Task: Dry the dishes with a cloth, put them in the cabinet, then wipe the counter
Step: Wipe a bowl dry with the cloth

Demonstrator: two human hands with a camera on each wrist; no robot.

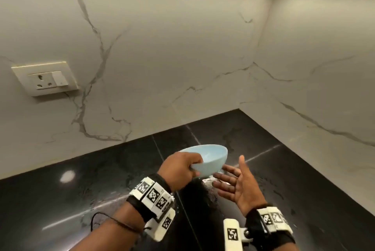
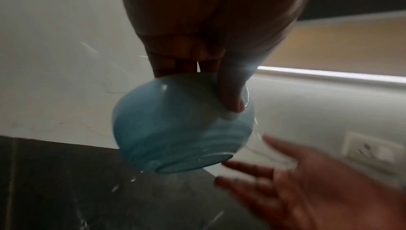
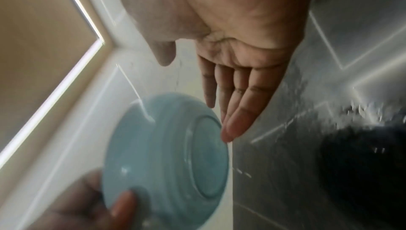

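Head view: the left hand pinches the rim of a pale blue bowl, tilted in the air above the wet black counter near its back corner. The right hand lies spread, palm up, just beside the bowl's base.

Left wrist view: thumb inside the rim and fingers outside; droplets fly off the bowl.

Right wrist view: straight fingers close to the bowl's foot; whether they touch is unclear.

right hand: motion-blurred | bowl: near rim hidden by left hand
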